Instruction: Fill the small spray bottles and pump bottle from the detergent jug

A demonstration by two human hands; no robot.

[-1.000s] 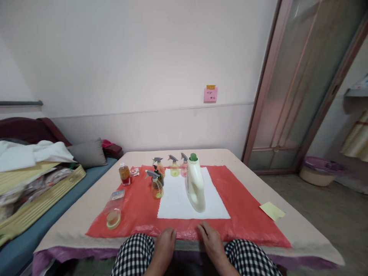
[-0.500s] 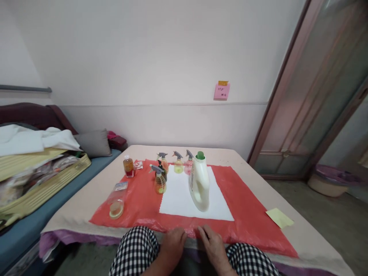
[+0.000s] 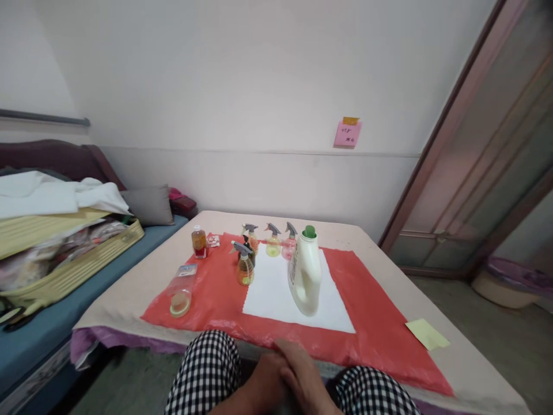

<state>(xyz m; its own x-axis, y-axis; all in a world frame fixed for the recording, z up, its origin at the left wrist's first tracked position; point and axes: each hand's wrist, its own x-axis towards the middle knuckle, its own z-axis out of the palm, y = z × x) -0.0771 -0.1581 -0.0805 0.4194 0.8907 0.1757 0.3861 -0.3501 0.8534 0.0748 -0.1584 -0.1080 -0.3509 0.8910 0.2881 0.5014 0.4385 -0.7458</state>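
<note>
Above my lap, at the table's near edge, my two hands rest together. My right hand [image 3: 303, 369] lies across my left hand [image 3: 268, 377], its fingers stretched out over it and no object in it. The fingers of my left hand are covered, so their pose is hidden. Nearest to them, beyond the edge, a large white jug [image 3: 308, 282] with a green cap stands upright on a white cloth [image 3: 268, 300]. Left of the jug stand several small spray bottles, among them an amber one [image 3: 246, 271], a yellow one [image 3: 273, 246] and a pink one [image 3: 289, 248].
A red plastic sheet [image 3: 207, 305] covers much of the table [image 3: 125, 288]. On the left are a bottle of amber-red liquid [image 3: 199, 243], a clear plastic pack [image 3: 184, 282] and a tape roll [image 3: 180, 303]. A yellow paper [image 3: 427, 334] lies on the right. Checkered knees flank my hands.
My hands, apart at the table edge before, have drawn back and come together, the right over the left. The view has shifted slightly; the things on the table stay put.
</note>
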